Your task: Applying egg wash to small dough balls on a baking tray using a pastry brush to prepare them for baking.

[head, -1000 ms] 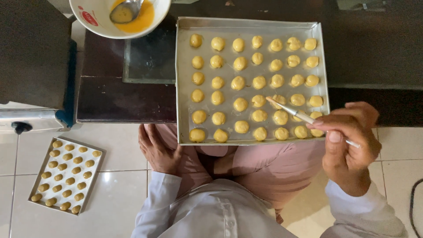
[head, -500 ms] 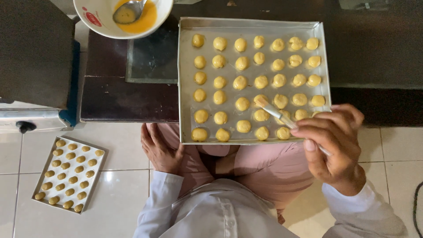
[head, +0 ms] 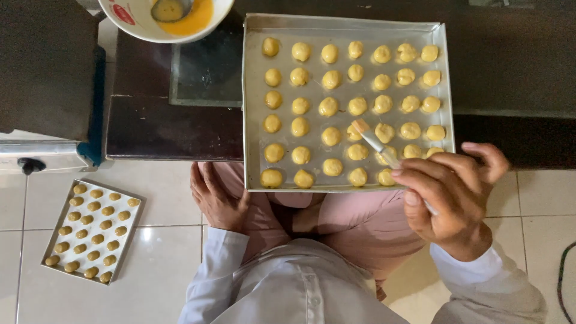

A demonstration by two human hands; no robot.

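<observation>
A metal baking tray (head: 254,108) with several rows of small yellow dough balls (head: 329,107) rests on a low dark table. My right hand (head: 453,195) holds a small pastry brush (head: 375,143), and its bristle tip touches a dough ball near the tray's middle. My left hand (head: 216,198) lies flat on my knee below the tray's near left corner, holding nothing.
A white bowl (head: 135,24) of yellow egg wash with a spoon in it stands at the table's far left. A smaller tray (head: 60,231) of dough balls lies on the tiled floor to my left. A dark appliance (head: 45,78) stands at the left. A black cable (head: 561,279) runs at the right edge.
My right hand has moved the brush leftward along the tray, from the balls near the right side to one nearer the middle. The left hand has stayed on my knee.
</observation>
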